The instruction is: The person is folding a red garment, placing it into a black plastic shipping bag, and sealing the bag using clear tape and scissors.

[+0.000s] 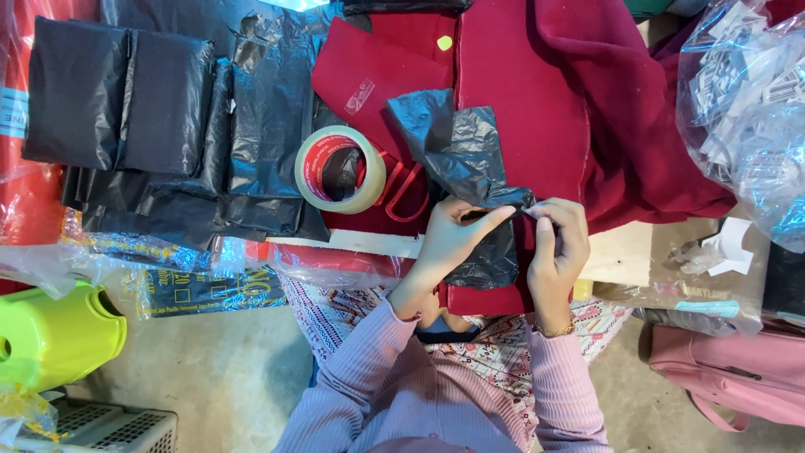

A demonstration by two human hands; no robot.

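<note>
Worktop (pixel 625 256) crowded: dark red cloth (pixel 537 101) across centre, stacked black plastic bags (pixel 151 109) upper left, tape roll (pixel 340 169) beside red scissors (pixel 402 189). Clear bag of white labels (pixel 746 109) upper right; pink bag (pixel 738 373) lower right; lime stool (pixel 54 335) lower left. Centre frame: crinkled black bag (pixel 457 147) on cloth, left hand (pixel 453 235) and right hand (pixel 558 239) fingers pinching its edge.
</note>
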